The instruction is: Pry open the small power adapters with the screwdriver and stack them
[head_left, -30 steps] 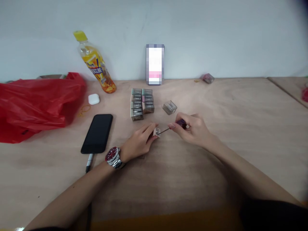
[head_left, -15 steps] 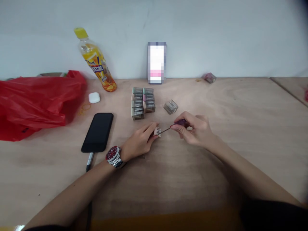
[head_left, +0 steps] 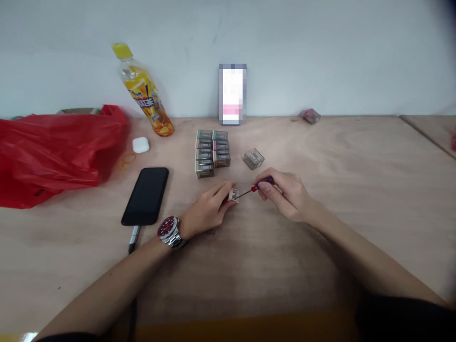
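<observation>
Between its thumb and fingers, my left hand (head_left: 208, 208) pinches a small pale sharpener part (head_left: 233, 195) just above the table. My right hand (head_left: 285, 192) grips the dark handle of a screwdriver (head_left: 264, 183), which has a red collar. The thin shaft points left and down, its tip at the part. Behind my hands lies a clear grey plastic cover (head_left: 253, 158). To its left, several boxy sharpeners (head_left: 204, 168) with smoky clear covers stand in two columns.
A black phone (head_left: 145, 195) with a cable lies left, near a white case (head_left: 140, 145) and rubber bands. Farther back are a red bag (head_left: 60, 156), a drink bottle (head_left: 146, 95), an upright phone (head_left: 232, 94) against the wall and a pinkish block (head_left: 311, 116).
The fingers of my right hand have shifted on the screwdriver handle, and the red collar now shows. My left hand still holds the part in nearly the same place.
</observation>
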Demonstrator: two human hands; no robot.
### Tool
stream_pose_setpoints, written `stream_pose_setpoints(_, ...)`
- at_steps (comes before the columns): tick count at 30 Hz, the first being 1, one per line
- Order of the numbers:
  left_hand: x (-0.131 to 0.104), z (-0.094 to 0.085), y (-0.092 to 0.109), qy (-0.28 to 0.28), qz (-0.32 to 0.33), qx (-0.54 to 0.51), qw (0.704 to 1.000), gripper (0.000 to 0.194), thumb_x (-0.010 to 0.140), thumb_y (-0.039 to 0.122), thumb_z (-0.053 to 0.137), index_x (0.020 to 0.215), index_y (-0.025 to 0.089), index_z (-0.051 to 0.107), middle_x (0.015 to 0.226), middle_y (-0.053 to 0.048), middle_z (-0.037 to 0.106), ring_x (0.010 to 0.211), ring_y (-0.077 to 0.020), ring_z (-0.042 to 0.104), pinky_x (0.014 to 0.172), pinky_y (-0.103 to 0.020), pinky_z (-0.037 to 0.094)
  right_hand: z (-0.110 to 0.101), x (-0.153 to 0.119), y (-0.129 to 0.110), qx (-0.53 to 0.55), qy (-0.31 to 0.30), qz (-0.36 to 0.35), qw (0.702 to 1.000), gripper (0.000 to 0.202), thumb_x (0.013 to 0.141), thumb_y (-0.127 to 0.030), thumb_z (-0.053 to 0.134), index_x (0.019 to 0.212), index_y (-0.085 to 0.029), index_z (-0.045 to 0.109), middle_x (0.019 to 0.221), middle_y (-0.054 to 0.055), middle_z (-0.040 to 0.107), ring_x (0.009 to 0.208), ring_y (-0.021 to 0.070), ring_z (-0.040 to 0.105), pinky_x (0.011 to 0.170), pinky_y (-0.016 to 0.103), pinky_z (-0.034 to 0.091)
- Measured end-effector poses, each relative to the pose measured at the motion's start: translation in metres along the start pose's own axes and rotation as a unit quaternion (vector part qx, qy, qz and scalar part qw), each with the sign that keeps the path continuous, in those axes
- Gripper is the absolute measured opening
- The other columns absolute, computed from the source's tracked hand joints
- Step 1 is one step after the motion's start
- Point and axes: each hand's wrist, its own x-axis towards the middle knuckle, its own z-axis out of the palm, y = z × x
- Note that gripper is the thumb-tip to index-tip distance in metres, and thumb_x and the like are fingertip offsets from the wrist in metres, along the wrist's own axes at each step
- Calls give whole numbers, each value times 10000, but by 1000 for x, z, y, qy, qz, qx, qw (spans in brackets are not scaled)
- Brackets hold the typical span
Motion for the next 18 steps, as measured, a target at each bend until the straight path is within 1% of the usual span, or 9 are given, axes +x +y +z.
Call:
stream_pose_setpoints(2, 0, 0, 0, 2, 2, 2, 1000, 400, 955, 218, 499, 1344, 164, 421, 1265, -134, 583, 1182, -234, 575, 1007, -394, 506, 7, 1, 0, -13, 45, -5, 999, 156, 951, -266, 509, 840, -177, 572, 581, -36, 527, 460, 78, 452, 456, 221, 359)
stream_pose_setpoints(5, -1, 1, -1, 3, 3, 3, 1000, 408, 955, 220, 499, 1350, 160, 416, 1280, -139, 575, 1187, -234, 572, 1014, -393, 503, 14, 2, 0, -59, 138, -4, 989, 342, 896, -274, 607, 593, -184, 477, 459, -72, 363, 392, 52, 294, 404, 228, 248)
stream_pose_setpoints(7, -1, 0, -1, -1, 0, -1, 1000, 407, 957, 220, 496, 1352, 165, 416, 1276, -135, 577, 1187, -238, 572, 1013, -401, 503, 14, 2, 0, -76, 156, 2, 985, 420, 887, -291, 619, 529, -185, 428, 437, -72, 309, 396, 55, 281, 412, 239, 232)
stream_pose_setpoints(9, -1, 0, -1, -2, -1, -2, 1000, 400, 957, 221, 496, 1346, 166, 423, 1268, -133, 581, 1188, -243, 571, 1011, -407, 503, 11, 1, 1, -66, 129, 18, 989, 325, 911, -308, 578, 618, -180, 522, 479, -56, 402, 430, 69, 365, 445, 240, 282)
stream_pose_setpoints(11, 0, 0, 0, -1, -1, -1, 1000, 394, 956, 220, 499, 1339, 158, 430, 1258, -134, 586, 1182, -241, 573, 1009, -402, 504, 7, -1, 1, -19, 75, 41, 996, 183, 948, -308, 501, 880, -173, 604, 585, -34, 518, 505, 94, 479, 508, 242, 369)
stream_pose_setpoints(13, 0, 0, 0, -2, 0, 3, 1000, 395, 956, 219, 500, 1338, 149, 430, 1260, -136, 585, 1179, -236, 574, 1009, -393, 504, 4, -2, 1, 46, 18, 61, 997, 204, 957, -294, 467, 1101, -173, 546, 669, -26, 562, 556, 108, 536, 555, 251, 423)
stream_pose_setpoints(14, 0, 0, 0, -1, 0, 4, 1000, 397, 956, 219, 500, 1340, 145, 428, 1263, -137, 584, 1179, -233, 574, 1009, -389, 504, 4, -3, 2, 74, -7, 69, 995, 229, 951, -282, 473, 1151, -177, 509, 685, -30, 564, 557, 108, 543, 556, 251, 433)
stream_pose_setpoints(16, 0, 0, 0, 0, 1, 9, 1000, 399, 956, 221, 501, 1339, 141, 427, 1264, -138, 584, 1180, -230, 574, 1007, -382, 505, 4, -3, 2, 116, -40, 83, 989, 211, 940, -256, 495, 1140, -187, 488, 679, -38, 564, 537, 103, 544, 535, 242, 438)
stream_pose_setpoints(18, 0, 1, 0, 1, 1, 13, 1000, 394, 956, 224, 503, 1332, 136, 432, 1258, -139, 587, 1181, -229, 575, 1008, -374, 504, 6, -4, 1, 152, -56, 93, 982, 137, 945, -244, 506, 1071, -190, 507, 650, -40, 576, 527, 102, 568, 524, 233, 454)
